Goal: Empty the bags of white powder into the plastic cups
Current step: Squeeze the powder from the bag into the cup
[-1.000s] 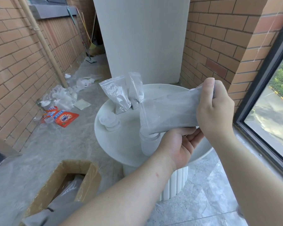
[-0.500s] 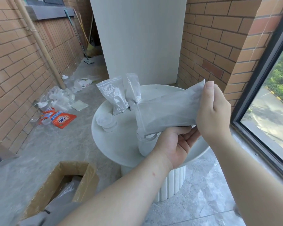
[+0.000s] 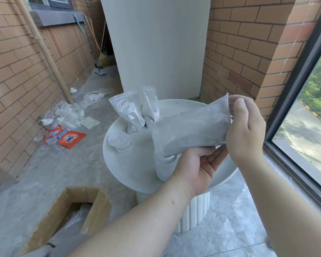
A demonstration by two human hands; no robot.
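Right now we hold one bag of white powder (image 3: 191, 134) tilted over the round white table (image 3: 133, 175), its lower end at the mouth of a plastic cup (image 3: 163, 169) standing near the table's front edge. Our right hand (image 3: 246, 134) pinches the bag's raised end between thumb and fingers. Our left hand (image 3: 198, 167) lies palm up beneath it, fingers loosely spread, supporting its underside. Two more filled bags (image 3: 128, 114) stand upright at the table's far side, near another clear cup (image 3: 120, 141).
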